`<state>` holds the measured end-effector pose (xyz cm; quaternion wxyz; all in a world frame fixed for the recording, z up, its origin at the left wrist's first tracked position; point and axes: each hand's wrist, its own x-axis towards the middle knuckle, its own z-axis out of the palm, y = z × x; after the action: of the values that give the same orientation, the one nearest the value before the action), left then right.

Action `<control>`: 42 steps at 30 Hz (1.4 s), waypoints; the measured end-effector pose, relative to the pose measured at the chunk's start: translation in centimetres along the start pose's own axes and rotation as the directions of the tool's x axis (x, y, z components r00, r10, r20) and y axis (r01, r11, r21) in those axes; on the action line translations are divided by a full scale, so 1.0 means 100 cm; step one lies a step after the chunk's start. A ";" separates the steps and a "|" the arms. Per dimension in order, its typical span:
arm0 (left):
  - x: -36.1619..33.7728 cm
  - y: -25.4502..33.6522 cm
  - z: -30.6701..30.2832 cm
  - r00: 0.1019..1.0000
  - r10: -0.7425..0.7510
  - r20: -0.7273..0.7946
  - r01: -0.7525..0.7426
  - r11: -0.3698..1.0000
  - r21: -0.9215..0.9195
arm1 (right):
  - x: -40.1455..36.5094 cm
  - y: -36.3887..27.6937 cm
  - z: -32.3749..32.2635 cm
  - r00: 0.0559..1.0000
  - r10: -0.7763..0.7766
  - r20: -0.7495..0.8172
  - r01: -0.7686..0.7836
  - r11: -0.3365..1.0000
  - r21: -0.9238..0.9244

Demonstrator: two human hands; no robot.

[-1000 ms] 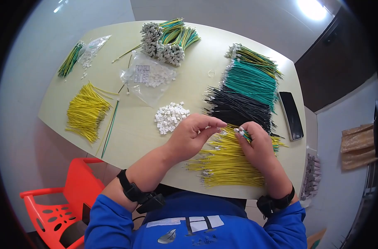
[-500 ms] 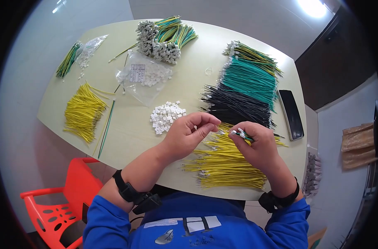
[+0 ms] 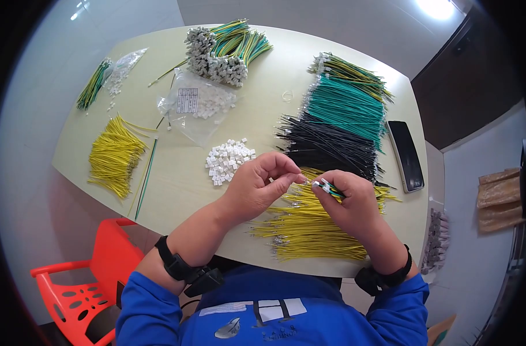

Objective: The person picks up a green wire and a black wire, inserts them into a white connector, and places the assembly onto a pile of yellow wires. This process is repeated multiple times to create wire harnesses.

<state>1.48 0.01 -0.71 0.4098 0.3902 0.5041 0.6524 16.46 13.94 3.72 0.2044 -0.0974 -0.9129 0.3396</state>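
My right hand (image 3: 353, 203) is closed around a few green and dark wires with white connectors (image 3: 325, 185) at their ends, which stick out between thumb and forefinger. Just left of it, my left hand (image 3: 264, 183) makes a pinch; what sits between its fingertips is too small to make out. Both hands hover over the front of a spread of yellow wires (image 3: 315, 239) with metal terminals at their left ends. A heap of loose white connector housings (image 3: 228, 161) lies beside my left hand. Black wires (image 3: 332, 147) lie behind my hands.
Green wires (image 3: 344, 109) and a mixed bundle (image 3: 355, 75) lie farther back, with a black phone-like device (image 3: 405, 155) to their right. A labelled plastic bag (image 3: 196, 124), finished-looking connector bundles (image 3: 217, 69) and a yellow wire bundle (image 3: 116, 157) occupy the left side. A red chair (image 3: 104, 271) stands front left.
My right hand has come slightly left, closer to my left hand's fingertips. The left hand keeps its pinch. The whole view has shifted a little.
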 end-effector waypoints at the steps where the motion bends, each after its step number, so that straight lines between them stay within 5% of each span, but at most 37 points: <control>1: 0.000 0.001 0.000 1.000 -0.006 0.000 0.006 1.000 -0.019 | 0.000 0.000 -0.001 1.000 0.014 0.003 -0.014 1.000 0.001; 9: 0.001 0.003 0.003 0.990 0.138 0.005 -0.136 0.962 0.237 | 0.000 -0.001 0.000 0.999 0.032 -0.023 -0.033 0.999 -0.037; 17: -0.001 0.009 0.008 0.997 -0.074 -0.032 0.072 0.996 -0.060 | 0.000 -0.001 0.002 0.999 0.027 -0.029 -0.029 0.998 -0.051; 21: -0.002 0.013 0.007 0.983 -0.183 -0.018 0.182 0.983 -0.038 | 0.001 -0.002 0.002 0.999 0.023 -0.038 -0.024 0.999 -0.038; 29: 0.000 -0.002 0.003 1.000 0.020 -0.018 -0.020 0.999 0.025 | 0.000 -0.002 0.003 0.999 0.026 -0.033 -0.027 0.999 -0.027; 42: -0.002 0.005 0.004 0.996 -0.089 -0.011 0.089 0.996 0.001 | 0.000 -0.001 0.006 0.999 0.023 -0.033 -0.024 0.999 -0.033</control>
<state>1.81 -0.14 -0.13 0.4355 0.3642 0.5235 0.6353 16.18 13.56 3.41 0.2137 -0.1170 -0.9138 0.3249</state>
